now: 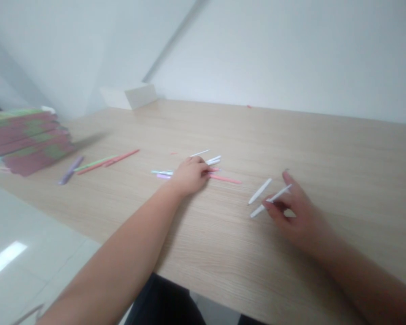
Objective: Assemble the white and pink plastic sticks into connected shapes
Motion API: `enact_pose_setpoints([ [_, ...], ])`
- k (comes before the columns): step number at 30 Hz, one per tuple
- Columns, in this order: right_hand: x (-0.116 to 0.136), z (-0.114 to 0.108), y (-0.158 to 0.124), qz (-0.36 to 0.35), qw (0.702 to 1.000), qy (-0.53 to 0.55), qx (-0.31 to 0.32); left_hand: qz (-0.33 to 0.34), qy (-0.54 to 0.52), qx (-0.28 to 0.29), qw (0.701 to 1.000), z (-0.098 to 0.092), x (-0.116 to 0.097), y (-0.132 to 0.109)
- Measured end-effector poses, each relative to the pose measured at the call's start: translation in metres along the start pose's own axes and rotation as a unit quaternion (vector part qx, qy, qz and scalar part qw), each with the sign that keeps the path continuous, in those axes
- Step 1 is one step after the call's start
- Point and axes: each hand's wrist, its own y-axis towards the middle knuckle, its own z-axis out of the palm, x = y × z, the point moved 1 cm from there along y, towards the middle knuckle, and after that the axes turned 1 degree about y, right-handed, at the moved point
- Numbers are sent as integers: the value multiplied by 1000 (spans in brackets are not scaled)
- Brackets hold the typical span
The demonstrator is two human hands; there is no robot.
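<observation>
Head: white pen in right hand

Table matt light wood-grain; pens smooth plastic.

White pen held slanted; coloured pens bunched flat.

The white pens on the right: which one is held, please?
The nearer pen, pinched by the right hand; the other pen lies free beside it.
</observation>
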Motion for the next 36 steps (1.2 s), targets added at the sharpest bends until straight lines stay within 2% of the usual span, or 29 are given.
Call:
enact_pose_setpoints([
  [5,-5,3,-1,-56,997,-44,-30,12,-17,-2,1000,8,-4,0],
  [9,-4,3,1,-80,996,-44,-8,30,-34,-12,999,12,-6,-1],
  [13,-2,3,3,-67,997,-24,9,51,-27,-43,997,10,-6,-2],
  [17,-2,6,2,-57,998,-3,28,-39,34,-95,994,6,0,-1],
  [21,-4,8,1,-58,997,16,45,-132,68,-86,985,7,9,-1],
  [27,-10,12,0,-42,997,44,46,-173,84,-116,974,7,13,7],
  [31,-11,12,-1,-47,997,40,51,-141,83,-84,983,6,7,24],
  [36,-12,11,-3,-50,995,43,71,-122,68,-33,990,16,5,38],
])
